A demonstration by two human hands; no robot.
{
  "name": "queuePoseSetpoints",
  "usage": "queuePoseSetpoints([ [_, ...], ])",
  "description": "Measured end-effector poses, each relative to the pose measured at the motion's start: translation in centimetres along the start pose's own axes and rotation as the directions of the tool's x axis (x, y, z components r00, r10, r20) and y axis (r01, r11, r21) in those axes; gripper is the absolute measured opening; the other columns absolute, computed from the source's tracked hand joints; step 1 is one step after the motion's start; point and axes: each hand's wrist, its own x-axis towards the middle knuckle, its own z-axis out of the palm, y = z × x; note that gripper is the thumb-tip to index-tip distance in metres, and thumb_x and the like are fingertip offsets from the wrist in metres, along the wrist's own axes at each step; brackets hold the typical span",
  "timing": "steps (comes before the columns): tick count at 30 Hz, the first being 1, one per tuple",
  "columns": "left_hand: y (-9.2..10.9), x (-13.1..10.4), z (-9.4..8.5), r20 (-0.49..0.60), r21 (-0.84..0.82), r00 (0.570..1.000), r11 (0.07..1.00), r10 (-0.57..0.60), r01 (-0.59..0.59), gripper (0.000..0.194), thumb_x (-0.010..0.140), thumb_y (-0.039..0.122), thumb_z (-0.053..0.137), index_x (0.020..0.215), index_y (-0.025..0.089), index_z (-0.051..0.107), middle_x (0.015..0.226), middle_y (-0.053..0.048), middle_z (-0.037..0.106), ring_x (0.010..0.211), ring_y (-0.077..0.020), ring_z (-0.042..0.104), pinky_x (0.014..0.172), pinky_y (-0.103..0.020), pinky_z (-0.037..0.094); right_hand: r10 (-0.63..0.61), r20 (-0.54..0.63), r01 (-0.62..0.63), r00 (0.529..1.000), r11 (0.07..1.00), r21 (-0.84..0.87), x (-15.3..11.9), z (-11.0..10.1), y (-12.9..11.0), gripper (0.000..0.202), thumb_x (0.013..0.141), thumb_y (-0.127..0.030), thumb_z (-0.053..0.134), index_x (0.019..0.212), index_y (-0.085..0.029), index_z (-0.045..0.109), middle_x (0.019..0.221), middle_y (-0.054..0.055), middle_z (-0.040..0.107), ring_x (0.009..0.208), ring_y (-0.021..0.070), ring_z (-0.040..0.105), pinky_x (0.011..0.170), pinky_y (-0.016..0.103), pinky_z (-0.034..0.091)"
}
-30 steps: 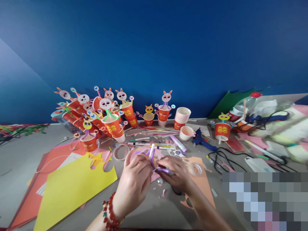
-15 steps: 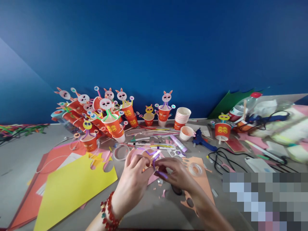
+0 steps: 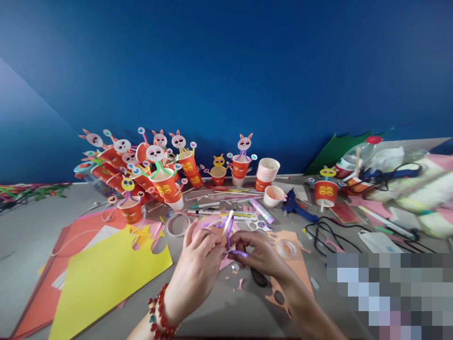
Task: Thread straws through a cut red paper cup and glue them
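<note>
Several bent purple strips (image 3: pixel 229 239) and a white stick (image 3: pixel 228 220) rise between my hands, near the middle of the table. My left hand (image 3: pixel 202 255), with red beads at the wrist, is closed on the purple strips from the left. From the right, my right hand (image 3: pixel 255 250) pinches a purple strip that points toward me. The fingertips of both hands almost meet, and the exact joint between the pieces is hidden by them. Pink paper (image 3: pixel 226 260) lies under the hands.
Red cups with rabbit faces (image 3: pixel 164 185) crowd the back left. Behind the hands stand stacked cups (image 3: pixel 268 174). A blue glue gun (image 3: pixel 295 208) lies right of them, with black cables (image 3: pixel 327 236). Yellow paper (image 3: pixel 113 278) covers the left front.
The white stick between my hands has turned more upright. My right hand's fingers have shifted slightly, and more of the purple strip and of a black handle below it shows.
</note>
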Motion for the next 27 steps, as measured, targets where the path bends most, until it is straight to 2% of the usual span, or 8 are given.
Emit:
queuePoseSetpoints([
  [5, 0.0, 0.0, 0.1, 0.009, 0.03, 1.0, 0.999, 0.012, -0.012, 0.023, 0.096, 0.013, 0.044, 0.09, 0.021, 0.064, 0.092, -0.002, 0.067, 0.095, -0.0206, 0.058, 0.116, -0.058, 0.02, 0.053, 0.032, -0.053, 0.998, 0.999, 0.011, -0.1, -0.1, 0.3, 0.032, 0.088, -0.05, 0.068, 0.085, -0.018, 0.069, 0.067, 0.002, 0.068, 0.064, 0.0141, 0.062, 0.058, 0.02, 0.048],
  [18, 0.3, 0.0, 0.1, 0.051, -0.023, 0.998, 0.999, 0.024, -0.023, 0.02, 0.095, 0.012, 0.046, 0.093, 0.022, 0.064, 0.097, -0.001, 0.067, 0.1, -0.0214, 0.056, 0.116, -0.057, 0.016, 0.006, 0.036, -0.009, 0.999, 0.997, 0.081, -0.7, -0.1, 1.8, 0.029, 0.089, -0.047, 0.068, 0.087, -0.019, 0.072, 0.075, 0.003, 0.072, 0.069, 0.0154, 0.066, 0.066, 0.023, 0.052],
  [24, 0.2, 0.0, 0.0, 0.052, -0.018, 0.999, 1.0, 0.013, -0.013, 0.021, 0.096, 0.014, 0.045, 0.089, 0.021, 0.064, 0.095, -0.001, 0.067, 0.097, -0.0208, 0.057, 0.116, -0.058, 0.014, 0.082, 0.078, -0.092, 0.994, 0.987, 0.129, -0.8, -0.1, 1.6, 0.026, 0.09, -0.045, 0.067, 0.092, -0.019, 0.07, 0.072, 0.002, 0.069, 0.064, 0.0147, 0.064, 0.057, 0.022, 0.048],
  [27, 0.2, -0.1, 0.2, 0.057, -0.034, 0.998, 0.999, 0.007, -0.005, 0.02, 0.095, 0.013, 0.046, 0.091, 0.022, 0.064, 0.095, -0.001, 0.067, 0.099, -0.0208, 0.057, 0.116, -0.057, 0.015, 0.05, 0.051, -0.054, 0.997, 0.996, 0.078, -0.7, 0.0, 1.6, 0.024, 0.088, -0.042, 0.069, 0.084, -0.019, 0.069, 0.068, 0.001, 0.066, 0.059, 0.0127, 0.059, 0.055, 0.021, 0.046],
])
